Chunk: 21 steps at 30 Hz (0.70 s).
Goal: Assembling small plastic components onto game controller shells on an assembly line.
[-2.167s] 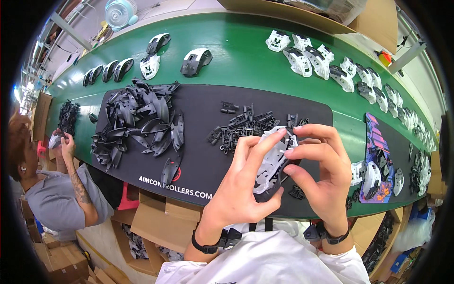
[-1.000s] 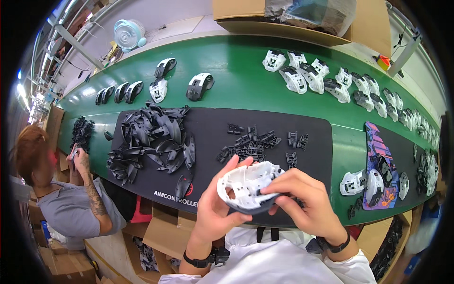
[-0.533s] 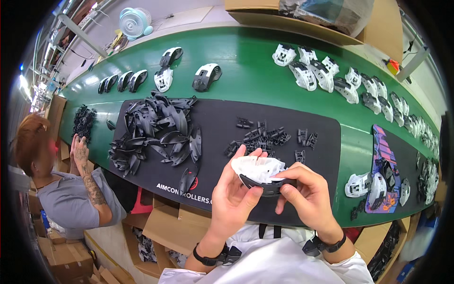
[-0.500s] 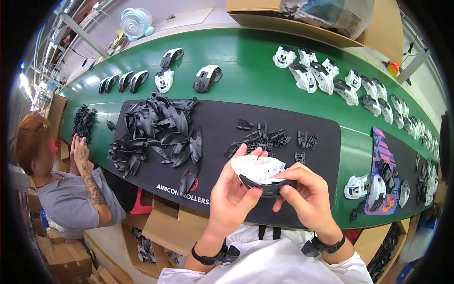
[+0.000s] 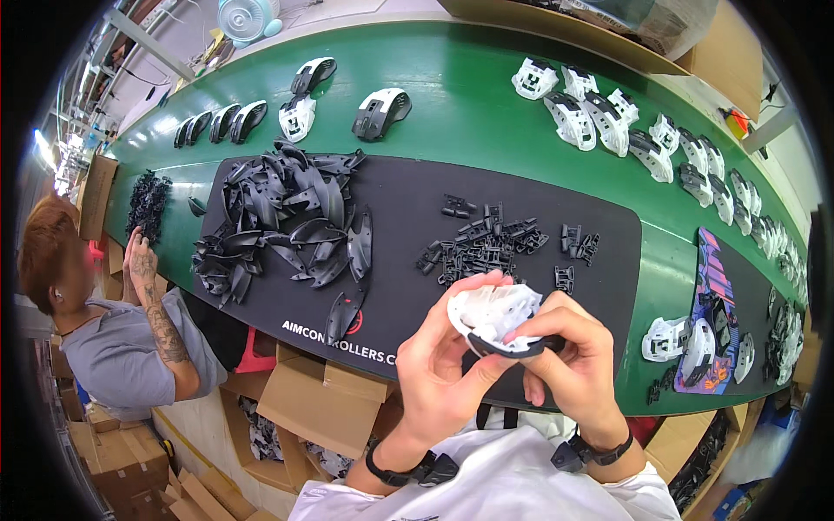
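Observation:
Between my two hands is a white-and-black plastic shell (image 5: 493, 314), shaped like a computer mouse housing, held tilted above the front of the black mat. My left hand (image 5: 439, 352) grips its left side, with the thumb under the near edge and the fingers behind. At its right end, my right hand (image 5: 578, 352) presses with bent fingers and thumb on the black lower part. Just beyond the hands lies a heap of small black plastic clips (image 5: 486, 243). Farther left on the mat is a pile of curved black side panels (image 5: 291, 208).
Similar white-and-black shells (image 5: 608, 122) stand in a cluster at the far right, and others (image 5: 380, 115) at the far left of the green table (image 5: 452, 104). A purple-patterned mat (image 5: 708, 286) lies at right. At left, a co-worker (image 5: 122, 347) handles small black parts.
My hands and the shell have moved slightly right and the shell has tilted more. The whole view has shifted a little. The right fingers have moved farther over the shell.

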Each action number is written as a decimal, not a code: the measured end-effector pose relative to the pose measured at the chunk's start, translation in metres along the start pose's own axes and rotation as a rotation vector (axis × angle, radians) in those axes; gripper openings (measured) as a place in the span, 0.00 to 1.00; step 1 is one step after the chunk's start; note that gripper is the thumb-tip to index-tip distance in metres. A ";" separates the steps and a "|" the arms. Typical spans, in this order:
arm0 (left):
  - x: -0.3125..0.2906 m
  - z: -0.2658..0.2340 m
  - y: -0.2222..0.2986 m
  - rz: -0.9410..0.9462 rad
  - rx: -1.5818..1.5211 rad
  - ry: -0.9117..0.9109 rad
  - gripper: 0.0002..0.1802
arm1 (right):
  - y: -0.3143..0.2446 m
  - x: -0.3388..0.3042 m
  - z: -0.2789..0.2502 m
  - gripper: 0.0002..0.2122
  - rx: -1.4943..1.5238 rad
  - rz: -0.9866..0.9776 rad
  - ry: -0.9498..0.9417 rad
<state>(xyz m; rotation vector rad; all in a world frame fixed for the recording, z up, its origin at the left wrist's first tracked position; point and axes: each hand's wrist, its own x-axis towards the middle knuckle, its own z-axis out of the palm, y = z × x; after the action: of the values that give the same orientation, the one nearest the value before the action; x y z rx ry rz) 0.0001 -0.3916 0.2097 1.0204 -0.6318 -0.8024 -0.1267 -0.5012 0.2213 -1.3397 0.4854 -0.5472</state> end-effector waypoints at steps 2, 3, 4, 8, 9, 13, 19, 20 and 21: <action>0.001 -0.004 0.002 0.003 0.025 0.026 0.41 | -0.004 0.003 0.002 0.10 -0.052 0.037 -0.040; 0.004 -0.007 0.006 0.009 0.037 0.026 0.41 | -0.006 0.005 0.003 0.13 -0.052 0.013 -0.071; 0.009 -0.013 0.014 -0.028 0.054 -0.011 0.41 | -0.012 0.010 0.001 0.13 -0.056 0.006 -0.065; 0.061 -0.036 0.039 0.074 0.355 0.047 0.42 | -0.013 0.049 -0.036 0.18 -0.399 0.014 0.121; 0.085 -0.038 0.045 0.083 0.688 0.056 0.42 | -0.001 0.063 -0.049 0.18 -0.746 -0.143 0.103; 0.193 -0.034 0.030 0.293 1.547 0.028 0.42 | 0.028 0.080 -0.063 0.10 -1.231 -0.372 0.104; 0.297 -0.022 -0.034 0.020 1.878 -0.211 0.34 | 0.014 0.071 -0.067 0.05 -0.858 -0.285 0.180; 0.308 -0.014 -0.046 0.083 1.991 -0.259 0.32 | 0.012 0.069 -0.071 0.05 -0.685 -0.231 0.216; 0.317 -0.007 -0.056 0.144 2.107 -0.302 0.32 | 0.008 0.065 -0.073 0.05 -0.581 -0.200 0.227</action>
<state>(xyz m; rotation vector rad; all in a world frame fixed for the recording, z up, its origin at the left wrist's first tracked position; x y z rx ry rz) 0.1682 -0.6651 0.1850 2.6455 -1.8823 0.1935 -0.1209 -0.5968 0.2003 -1.9049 0.7373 -0.7642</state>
